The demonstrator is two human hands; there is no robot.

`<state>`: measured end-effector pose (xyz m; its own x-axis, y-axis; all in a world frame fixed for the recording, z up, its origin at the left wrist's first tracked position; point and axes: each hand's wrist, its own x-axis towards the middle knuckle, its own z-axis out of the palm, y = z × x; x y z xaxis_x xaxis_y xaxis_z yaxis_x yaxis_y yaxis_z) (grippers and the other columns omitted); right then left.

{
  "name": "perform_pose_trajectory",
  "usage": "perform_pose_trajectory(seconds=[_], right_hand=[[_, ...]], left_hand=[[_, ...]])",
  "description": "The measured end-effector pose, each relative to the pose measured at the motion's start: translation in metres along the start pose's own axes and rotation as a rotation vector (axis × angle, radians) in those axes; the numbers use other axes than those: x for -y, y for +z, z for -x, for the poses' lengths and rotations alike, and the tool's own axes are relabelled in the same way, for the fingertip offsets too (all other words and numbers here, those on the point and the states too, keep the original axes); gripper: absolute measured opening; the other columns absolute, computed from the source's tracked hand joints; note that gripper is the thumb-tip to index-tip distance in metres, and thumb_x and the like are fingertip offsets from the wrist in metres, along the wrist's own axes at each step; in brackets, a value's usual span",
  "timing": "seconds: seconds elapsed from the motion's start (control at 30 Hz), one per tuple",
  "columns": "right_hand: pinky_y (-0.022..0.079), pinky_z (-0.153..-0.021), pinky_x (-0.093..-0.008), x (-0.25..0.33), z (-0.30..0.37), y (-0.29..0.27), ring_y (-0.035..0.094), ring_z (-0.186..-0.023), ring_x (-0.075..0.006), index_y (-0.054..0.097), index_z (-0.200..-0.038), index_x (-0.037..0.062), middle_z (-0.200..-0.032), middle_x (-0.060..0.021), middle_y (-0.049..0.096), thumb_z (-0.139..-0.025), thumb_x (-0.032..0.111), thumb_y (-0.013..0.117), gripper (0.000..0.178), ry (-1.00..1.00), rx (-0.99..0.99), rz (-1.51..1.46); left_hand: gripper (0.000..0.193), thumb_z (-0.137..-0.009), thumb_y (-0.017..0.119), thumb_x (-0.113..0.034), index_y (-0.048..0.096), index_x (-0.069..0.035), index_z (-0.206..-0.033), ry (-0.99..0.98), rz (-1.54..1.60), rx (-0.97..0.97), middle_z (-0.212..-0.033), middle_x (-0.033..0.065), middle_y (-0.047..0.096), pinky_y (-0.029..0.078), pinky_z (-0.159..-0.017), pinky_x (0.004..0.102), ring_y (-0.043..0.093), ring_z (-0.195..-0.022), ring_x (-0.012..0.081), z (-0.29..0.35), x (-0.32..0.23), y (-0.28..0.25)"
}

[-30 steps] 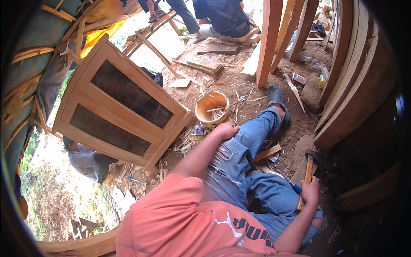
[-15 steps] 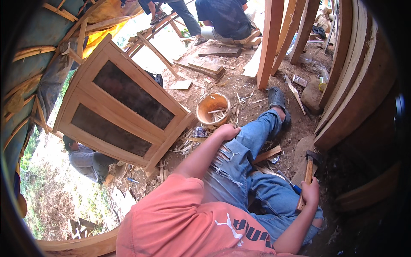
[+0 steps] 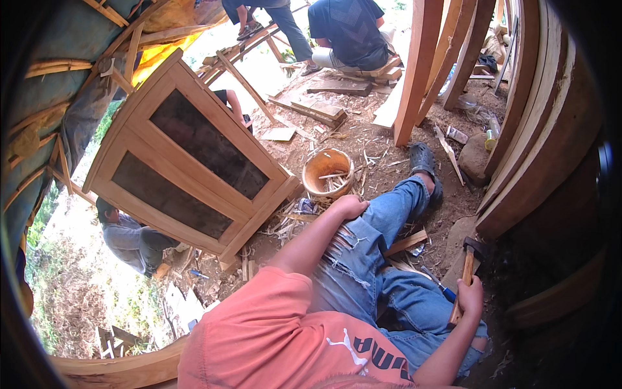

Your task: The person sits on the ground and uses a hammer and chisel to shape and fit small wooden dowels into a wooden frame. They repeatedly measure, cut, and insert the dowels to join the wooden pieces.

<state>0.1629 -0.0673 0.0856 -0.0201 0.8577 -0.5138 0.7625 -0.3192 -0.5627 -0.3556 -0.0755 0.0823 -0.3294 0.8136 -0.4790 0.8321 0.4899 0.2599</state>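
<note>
My right hand (image 3: 471,297) is closed round the wooden handle of a hammer (image 3: 468,269), held over my bent right leg with its dark head pointing away from me. Just left of that hand, a blue-handled tool (image 3: 447,292), perhaps a chisel, lies half hidden by my jeans. My left hand (image 3: 352,206) rests on my left knee, its fingers turned down and mostly out of sight, with nothing visible in it. Beyond the knee stands a worn bucket (image 3: 328,174) with wood offcuts inside.
A panelled wooden door or cabinet (image 3: 188,155) leans at the left. Curved timbers (image 3: 531,129) and a post (image 3: 420,71) rise at the right. Shavings and planks (image 3: 310,109) litter the dirt floor. One person (image 3: 133,240) sits at the left; others (image 3: 350,32) are at the back.
The view has shifted slightly, and a person's arm now shows behind the wooden panel. My left hand stays on the knee; my right hand still grips the hammer.
</note>
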Motion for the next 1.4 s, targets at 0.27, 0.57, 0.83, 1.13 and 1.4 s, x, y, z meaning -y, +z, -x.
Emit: perform_pose_trajectory(seconds=[0.27,0.57,0.83,1.13,1.4], right_hand=[[0.052,-0.106,-0.0479,-0.009,-0.006,0.004,0.069,-0.122,-0.0416,0.062,-0.137,-0.0017,-0.128,-0.0276,0.072,-0.093,0.033,0.074,0.058,-0.029,-0.019,-0.008],[0.053,-0.103,-0.0457,-0.018,-0.013,0.009,0.071,-0.118,-0.0393,0.065,-0.135,-0.0030,-0.124,-0.0276,0.073,-0.094,0.033,0.074,0.055,-0.064,-0.037,-0.072],[0.053,-0.103,-0.0438,-0.015,-0.016,0.005,0.071,-0.119,-0.0380,0.063,-0.138,-0.0053,-0.125,-0.0278,0.073,-0.095,0.035,0.074,0.060,-0.008,0.016,-0.062],[0.052,-0.102,-0.0384,-0.023,-0.025,0.009,0.069,-0.117,-0.0274,0.060,-0.143,-0.0089,-0.127,-0.0232,0.072,-0.097,0.033,0.075,0.064,-0.005,0.069,-0.219],[0.050,-0.103,-0.0350,-0.031,-0.020,0.012,0.066,-0.114,-0.0207,0.060,-0.143,-0.0080,-0.126,-0.0154,0.071,-0.101,0.027,0.073,0.056,0.010,0.004,-0.304]], left_hand=[[0.064,-0.101,0.059,-0.056,0.078,0.002,-0.119,-0.018,0.053,-0.073,-0.124,0.0291,0.074,0.051,-0.108,0.0466,0.070,-0.120,0.0428,0.004,0.001,-0.002],[0.054,-0.102,0.068,-0.050,0.070,-0.009,-0.137,-0.323,0.913,-0.224,-0.122,0.0114,0.074,0.056,-0.086,0.0418,0.070,-0.098,0.0247,-0.032,0.116,-0.008],[0.037,-0.108,0.057,-0.034,0.064,-0.012,-0.137,-0.562,1.063,-0.345,-0.115,0.0065,0.074,0.055,-0.083,0.0392,0.068,-0.092,0.0171,-0.016,0.229,-0.033],[0.035,-0.101,0.067,-0.031,0.071,-0.010,-0.128,-0.385,0.822,-0.341,-0.101,0.0080,0.079,0.059,-0.076,0.0401,0.075,-0.090,0.0210,-0.040,0.229,0.028],[0.031,-0.094,0.074,-0.027,0.079,-0.016,-0.123,-0.158,0.127,-0.258,-0.110,0.0136,0.081,0.059,-0.096,0.0425,0.077,-0.106,0.0300,-0.077,0.165,-0.010]])
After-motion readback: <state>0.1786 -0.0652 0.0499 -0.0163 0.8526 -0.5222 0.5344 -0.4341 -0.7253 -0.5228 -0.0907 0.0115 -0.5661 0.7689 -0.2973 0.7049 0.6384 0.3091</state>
